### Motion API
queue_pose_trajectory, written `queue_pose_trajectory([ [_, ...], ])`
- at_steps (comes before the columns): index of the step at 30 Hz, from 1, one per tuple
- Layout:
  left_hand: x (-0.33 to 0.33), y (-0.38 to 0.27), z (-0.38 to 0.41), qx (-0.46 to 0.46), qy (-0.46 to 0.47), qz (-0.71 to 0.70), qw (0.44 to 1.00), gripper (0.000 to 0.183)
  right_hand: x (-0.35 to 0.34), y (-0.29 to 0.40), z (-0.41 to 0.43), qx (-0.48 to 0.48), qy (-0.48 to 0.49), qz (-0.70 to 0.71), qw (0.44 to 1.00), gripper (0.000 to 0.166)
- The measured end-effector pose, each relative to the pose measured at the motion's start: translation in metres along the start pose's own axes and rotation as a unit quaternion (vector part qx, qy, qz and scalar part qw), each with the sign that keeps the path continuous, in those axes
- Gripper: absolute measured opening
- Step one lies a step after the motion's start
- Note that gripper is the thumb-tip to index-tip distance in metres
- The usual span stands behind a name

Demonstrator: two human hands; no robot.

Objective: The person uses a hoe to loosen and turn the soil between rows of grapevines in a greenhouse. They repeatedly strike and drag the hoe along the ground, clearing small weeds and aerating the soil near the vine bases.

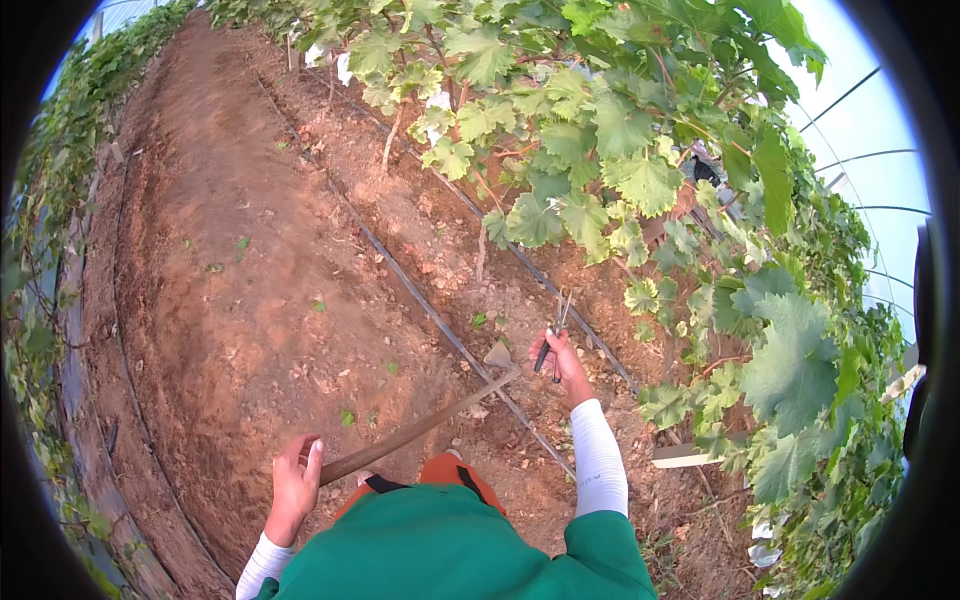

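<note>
My right hand (559,352) holds a pair of pruning snips (561,313) with dark handles, their slim metal blades pointing away from me. Below my left hand (295,480), a long wooden handle (420,427) slants across in front of my feet to a flat hoe head (498,355) near a drip hose. The left fingers are partly curled and the thumb is raised. That hand covers the near end of the hoe handle, so whether it grips the wood is hidden. Lobed grapevine leaves (645,184) hang ahead and to the right of the snips.
Dark drip hoses (420,296) run along the bare soil (225,315). Thin vine trunks (391,141) rise on the right, with white bags (343,69) among the leaves. A second vine row (45,300) lines the left. Greenhouse film (874,180) curves behind the right-hand vines.
</note>
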State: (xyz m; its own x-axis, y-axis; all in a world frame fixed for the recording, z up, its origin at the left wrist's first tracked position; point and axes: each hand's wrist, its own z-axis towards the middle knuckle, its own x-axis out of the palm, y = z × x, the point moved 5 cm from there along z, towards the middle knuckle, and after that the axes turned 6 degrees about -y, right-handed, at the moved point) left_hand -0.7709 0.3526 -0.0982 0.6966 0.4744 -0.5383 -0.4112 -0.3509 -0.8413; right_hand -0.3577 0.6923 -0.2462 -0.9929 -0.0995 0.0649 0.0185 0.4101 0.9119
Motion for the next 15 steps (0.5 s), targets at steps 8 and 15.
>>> queue_pose_trajectory([
  [8, 0.015, -0.024, 0.001, -0.056, -0.105, 0.007, 0.993, 0.032, -0.011, 0.055, 0.087, 0.024, 0.112, 0.066, 0.991, 0.042],
  [15, 0.029, -0.033, -0.01, -0.088, -0.156, 0.01, 0.984, 0.036, -0.017, 0.079, 0.124, 0.002, 0.116, 0.046, 0.992, 0.043],
])
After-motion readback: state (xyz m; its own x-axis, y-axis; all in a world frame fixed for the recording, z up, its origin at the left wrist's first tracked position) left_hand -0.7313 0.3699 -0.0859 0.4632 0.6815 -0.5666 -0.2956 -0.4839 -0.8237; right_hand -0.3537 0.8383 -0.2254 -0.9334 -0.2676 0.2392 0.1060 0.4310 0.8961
